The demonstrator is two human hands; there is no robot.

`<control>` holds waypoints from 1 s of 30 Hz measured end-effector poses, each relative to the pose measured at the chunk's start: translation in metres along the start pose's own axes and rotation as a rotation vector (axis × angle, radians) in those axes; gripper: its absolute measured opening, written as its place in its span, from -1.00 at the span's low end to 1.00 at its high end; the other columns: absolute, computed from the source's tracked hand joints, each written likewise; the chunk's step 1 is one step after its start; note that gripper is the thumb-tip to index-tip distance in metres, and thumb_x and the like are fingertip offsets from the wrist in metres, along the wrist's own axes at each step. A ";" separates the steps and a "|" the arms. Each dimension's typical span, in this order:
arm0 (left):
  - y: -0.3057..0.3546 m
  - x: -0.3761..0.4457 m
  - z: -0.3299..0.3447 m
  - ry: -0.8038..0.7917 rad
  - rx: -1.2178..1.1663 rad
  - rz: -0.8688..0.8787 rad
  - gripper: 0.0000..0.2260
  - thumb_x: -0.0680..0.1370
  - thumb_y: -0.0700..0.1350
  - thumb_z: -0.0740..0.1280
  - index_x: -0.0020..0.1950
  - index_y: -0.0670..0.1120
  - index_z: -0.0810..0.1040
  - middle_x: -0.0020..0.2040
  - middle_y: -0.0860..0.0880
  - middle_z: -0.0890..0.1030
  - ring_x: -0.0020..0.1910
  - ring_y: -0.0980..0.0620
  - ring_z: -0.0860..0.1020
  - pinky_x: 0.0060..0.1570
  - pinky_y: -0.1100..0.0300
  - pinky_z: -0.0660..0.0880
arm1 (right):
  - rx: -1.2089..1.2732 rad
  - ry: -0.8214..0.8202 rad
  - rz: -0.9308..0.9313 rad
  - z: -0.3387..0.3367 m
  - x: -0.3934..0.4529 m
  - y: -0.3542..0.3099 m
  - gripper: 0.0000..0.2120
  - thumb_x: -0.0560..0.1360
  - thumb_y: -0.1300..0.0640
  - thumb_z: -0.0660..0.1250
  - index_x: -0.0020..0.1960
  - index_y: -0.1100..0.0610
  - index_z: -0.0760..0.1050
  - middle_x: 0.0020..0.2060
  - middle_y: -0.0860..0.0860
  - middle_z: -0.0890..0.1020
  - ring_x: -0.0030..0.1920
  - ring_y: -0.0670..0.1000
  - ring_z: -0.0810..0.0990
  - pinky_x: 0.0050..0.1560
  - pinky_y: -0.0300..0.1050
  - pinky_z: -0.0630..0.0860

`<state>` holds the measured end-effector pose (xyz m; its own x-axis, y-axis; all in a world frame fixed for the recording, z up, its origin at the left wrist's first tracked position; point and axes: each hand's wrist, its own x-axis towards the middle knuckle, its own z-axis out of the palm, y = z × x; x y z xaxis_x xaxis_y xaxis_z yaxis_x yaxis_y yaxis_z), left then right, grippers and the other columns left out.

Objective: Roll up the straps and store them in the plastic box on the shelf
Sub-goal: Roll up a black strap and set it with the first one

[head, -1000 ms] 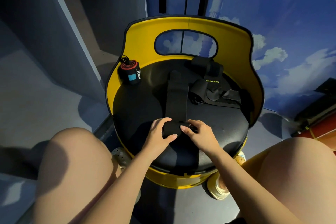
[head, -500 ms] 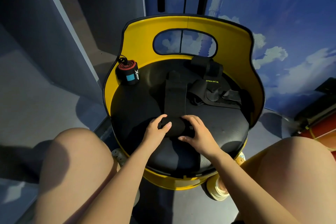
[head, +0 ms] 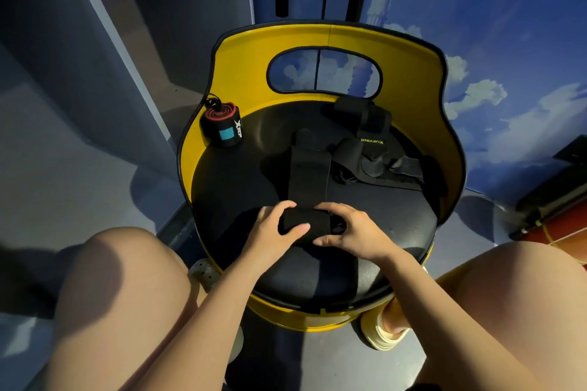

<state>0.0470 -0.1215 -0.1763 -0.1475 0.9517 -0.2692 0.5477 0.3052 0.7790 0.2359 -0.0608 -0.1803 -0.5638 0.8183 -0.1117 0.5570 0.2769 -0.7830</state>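
Observation:
A black strap (head: pixel 307 174) lies lengthwise on the black round seat (head: pixel 241 187) of a yellow chair. Its near end is rolled into a thick roll (head: pixel 305 223). My left hand (head: pixel 273 232) grips the roll's left end, thumb on its front. My right hand (head: pixel 352 230) grips the right end with curled fingers. A finished roll, red and black with a blue patch (head: pixel 221 125), stands at the seat's back left. A loose heap of black straps (head: pixel 374 155) with yellow lettering lies at the back right. No plastic box or shelf is in view.
The chair's yellow backrest (head: pixel 413 79) curves round the seat's far side. My bare knees frame the seat left and right, with shoes on the dark floor below. A grey wall panel stands at left, and dark and orange equipment (head: pixel 559 209) at far right.
The roll has grown thicker and moved a little up the strap. Both hands shifted their hold from on top of the roll to its two ends.

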 end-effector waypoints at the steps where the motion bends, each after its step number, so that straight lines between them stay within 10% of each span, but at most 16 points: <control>1: -0.001 -0.002 0.000 -0.003 0.041 0.057 -0.54 0.47 0.07 0.39 0.33 0.16 0.35 0.35 0.06 0.26 0.31 0.03 0.31 0.12 0.22 0.31 | 0.014 -0.010 0.022 -0.001 0.000 0.000 -0.42 0.31 0.05 0.54 0.28 -0.03 0.44 0.10 -0.09 0.53 0.08 -0.11 0.51 -0.05 -0.55 0.37; 30: -0.003 -0.009 -0.005 -0.142 0.061 0.176 -0.58 0.44 0.09 0.41 0.26 0.15 0.39 0.19 0.17 0.40 0.19 0.20 0.35 0.12 0.24 0.31 | 0.095 -0.118 0.057 -0.003 -0.013 0.007 -0.54 0.30 -0.13 0.51 0.16 -0.14 0.49 0.05 -0.14 0.57 0.10 -0.17 0.51 0.15 -0.24 0.41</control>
<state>0.0426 -0.1312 -0.1738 0.0697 0.9746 -0.2129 0.6045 0.1285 0.7862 0.2490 -0.0679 -0.1823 -0.6041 0.7647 -0.2243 0.5329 0.1784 -0.8271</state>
